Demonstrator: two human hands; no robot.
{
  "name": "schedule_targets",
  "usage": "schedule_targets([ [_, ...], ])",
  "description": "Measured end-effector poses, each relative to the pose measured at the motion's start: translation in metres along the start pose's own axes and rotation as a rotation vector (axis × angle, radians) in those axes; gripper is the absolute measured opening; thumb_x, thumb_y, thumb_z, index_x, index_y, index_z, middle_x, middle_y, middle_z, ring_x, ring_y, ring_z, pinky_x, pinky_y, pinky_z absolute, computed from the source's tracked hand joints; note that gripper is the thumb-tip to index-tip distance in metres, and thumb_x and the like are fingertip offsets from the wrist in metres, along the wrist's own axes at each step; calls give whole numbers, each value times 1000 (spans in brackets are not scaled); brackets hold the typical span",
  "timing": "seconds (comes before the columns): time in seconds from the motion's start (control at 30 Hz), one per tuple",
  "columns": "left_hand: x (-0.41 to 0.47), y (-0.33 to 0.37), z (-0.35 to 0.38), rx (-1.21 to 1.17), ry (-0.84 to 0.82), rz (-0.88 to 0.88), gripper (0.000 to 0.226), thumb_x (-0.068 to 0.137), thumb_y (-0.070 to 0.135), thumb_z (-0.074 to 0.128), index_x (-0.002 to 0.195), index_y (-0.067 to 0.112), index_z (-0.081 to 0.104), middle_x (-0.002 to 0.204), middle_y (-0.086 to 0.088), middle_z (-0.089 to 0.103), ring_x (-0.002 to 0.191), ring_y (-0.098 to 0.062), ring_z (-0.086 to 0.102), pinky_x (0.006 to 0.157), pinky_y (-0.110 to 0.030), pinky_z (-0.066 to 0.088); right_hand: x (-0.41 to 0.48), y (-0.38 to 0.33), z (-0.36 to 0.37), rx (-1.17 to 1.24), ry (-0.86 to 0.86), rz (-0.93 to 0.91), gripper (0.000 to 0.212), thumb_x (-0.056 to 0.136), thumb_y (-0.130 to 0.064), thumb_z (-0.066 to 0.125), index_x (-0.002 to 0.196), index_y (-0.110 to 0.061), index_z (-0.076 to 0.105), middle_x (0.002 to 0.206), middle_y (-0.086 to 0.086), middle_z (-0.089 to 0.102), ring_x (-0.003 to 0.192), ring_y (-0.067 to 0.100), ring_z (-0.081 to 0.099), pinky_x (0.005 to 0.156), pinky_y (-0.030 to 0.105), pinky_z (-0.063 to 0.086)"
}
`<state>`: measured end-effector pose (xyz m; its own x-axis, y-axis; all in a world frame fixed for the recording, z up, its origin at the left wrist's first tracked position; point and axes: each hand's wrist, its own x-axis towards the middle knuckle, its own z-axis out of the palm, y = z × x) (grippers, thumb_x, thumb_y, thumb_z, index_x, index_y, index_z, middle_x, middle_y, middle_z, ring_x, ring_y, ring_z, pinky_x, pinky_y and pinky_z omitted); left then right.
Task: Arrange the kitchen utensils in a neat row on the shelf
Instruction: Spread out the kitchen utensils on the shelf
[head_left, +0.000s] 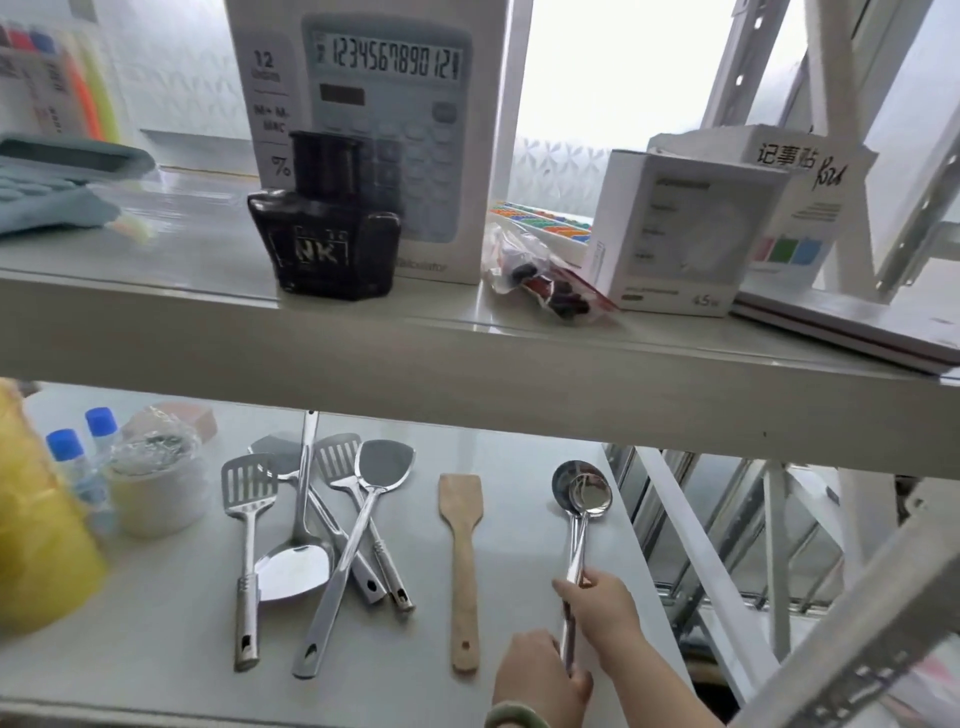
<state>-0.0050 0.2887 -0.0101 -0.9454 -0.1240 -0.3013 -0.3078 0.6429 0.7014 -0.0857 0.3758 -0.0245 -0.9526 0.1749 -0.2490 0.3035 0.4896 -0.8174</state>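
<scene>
Two hands close on the handles of a pair of steel ladles at the right end of the lower shelf, their bowls nested one on the other and pointing away from the person. The right hand wraps the upper stretch of the handles, fingers curled round the metal; the left hand, wearing a pale green bracelet, grips the lower end just beneath it. Whether the ladles rest on the shelf or are lifted clear cannot be told.

Just left of the hands lies a wooden spatula, straight and alone. Farther left, well apart from the hands, a heap of steel turners and spatulas lies crossed and overlapping, with a slotted turner at its far side; these look not yet sorted.

The ladles are likely stiff, smooth and bowl-heavy, prone to roll or slide against each other, so a hold on the mid-handle seems best. The wooden piece should be light and less slippery. The tangled pieces may clatter if pulled; lifting the topmost by its handle end appears safest.
</scene>
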Motion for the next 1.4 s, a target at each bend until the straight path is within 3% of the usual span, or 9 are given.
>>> schedule_targets([
  [0.1, 6, 5, 6, -18, -67, 62, 23, 79, 33, 56, 99, 23, 52, 87, 2, 49, 99, -20, 62, 94, -30, 48, 1, 2, -2, -134, -23, -43, 12, 71, -16, 68, 73, -9, 58, 67, 4, 60, 67, 24, 57, 58, 30, 38],
  [0.2, 11, 7, 9, 39, -144, 128, 59, 77, 32, 61, 132, 15, 45, 92, 8, 43, 107, -18, 55, 102, -31, 42, 6, 6, -3, -220, -25, -82, 16, 71, -10, 63, 67, -16, 50, 65, 0, 54, 67, 23, 52, 53, 25, 35],
  [0.33, 16, 0, 12, 56, -221, 129, 81, 78, 26, 64, 146, 27, 20, 103, -3, 33, 120, -24, 50, 107, -30, 37, 14, 5, -4, -291, -18, -115, 13, 72, -15, 63, 82, -13, 55, 83, 10, 63, 77, 26, 56, 58, 29, 37],
  [0.5, 28, -4, 4, 189, -178, 184, 62, 78, 29, 67, 135, 22, 43, 101, 0, 32, 118, -27, 51, 104, -33, 39, 13, -2, -2, -378, -61, -122, 22, 74, -26, 65, 83, -22, 44, 97, 13, 56, 81, 23, 48, 71, 29, 38],
  [0.7, 35, -8, 6, 157, -119, 220, 52, 82, 23, 58, 132, 18, 45, 73, 10, 26, 117, -28, 52, 100, -31, 39, 11, -1, -3, -421, -123, -158, 29, 75, -23, 65, 100, -21, 52, 98, 8, 47, 84, 21, 45, 79, 27, 39],
  [0.83, 36, -11, 5, 163, -78, 250, 44, 83, 21, 52, 128, 19, 49, 79, 2, 35, 111, -27, 54, 95, -30, 41, 9, -3, -3, -405, -110, -163, 23, 75, -22, 65, 92, -23, 50, 96, 8, 47, 83, 22, 48, 85, 30, 44],
  [1.03, 38, -14, 2, 120, -17, 285, 31, 85, 21, 50, 115, 16, 57, 71, 9, 45, 83, -20, 55, 81, -30, 44, 4, -4, 1, -402, -78, -155, 26, 78, -22, 60, 104, -22, 53, 97, 7, 44, 81, 23, 47, 81, 28, 41],
  [1.23, 37, -26, -22, 182, -74, 368, 46, 87, 24, 53, 133, 23, 47, 110, 2, 64, 88, -11, 55, 91, -26, 47, 5, -3, 2, -423, -73, -143, 27, 82, -24, 59, 108, -19, 52, 102, 9, 45, 89, 26, 51, 88, 30, 43],
  [1.4, 54, -62, -91, 195, 192, 295, 45, 85, 15, 54, 130, 18, 51, 122, -6, 57, 107, -18, 58, 99, -28, 43, -2, -10, 10, -481, 105, -248, 35, 83, -27, 61, 116, -17, 54, 117, 10, 47, 116, 29, 41, 101, 34, 36],
])
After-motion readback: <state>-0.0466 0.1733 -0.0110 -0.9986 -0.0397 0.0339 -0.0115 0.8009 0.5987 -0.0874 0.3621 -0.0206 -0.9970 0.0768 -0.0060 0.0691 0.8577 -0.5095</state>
